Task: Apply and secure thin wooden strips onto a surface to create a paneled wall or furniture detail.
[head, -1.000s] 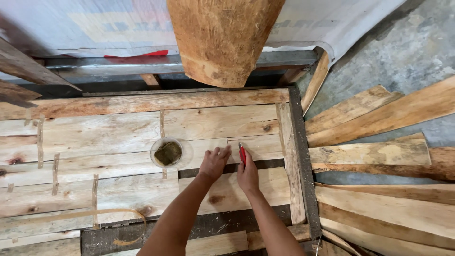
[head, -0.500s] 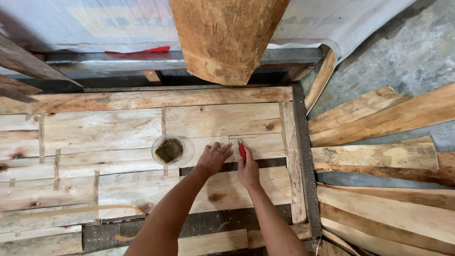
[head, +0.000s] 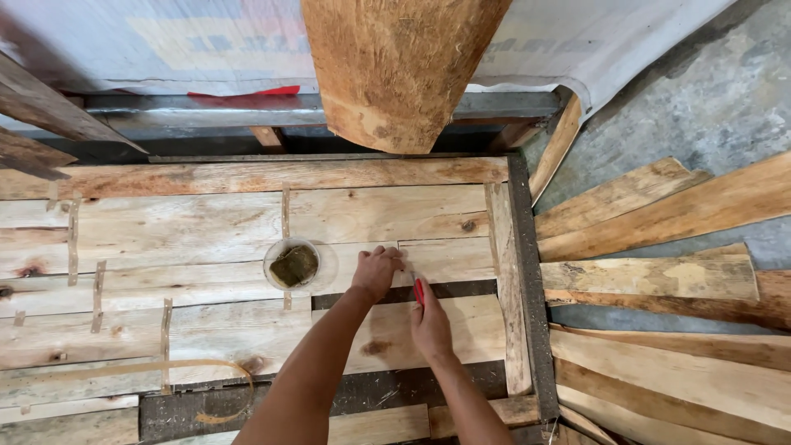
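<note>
A person works over a desk [head: 247,214] topped with rough wooden planks, both hands at a dark gap [head: 461,290] between two boards. The left hand [head: 377,272] is clenched, its fingertips pressed on the plank edge just right of a small round bowl [head: 294,265] of dark stuff. The right hand [head: 430,323] grips a slim red tool [head: 418,291], its tip at the gap; what kind of tool it is cannot be made out.

The work in hand appears to be marking or fitting at this gap, and the next move likely calls for a steady left hand while the tool runs along the board edge.

Against the frame a second ago, the left hand has curled from spread fingers into a fist; the red tool sits about where it was.

Loose planks [head: 659,280] lie to the right.
</note>
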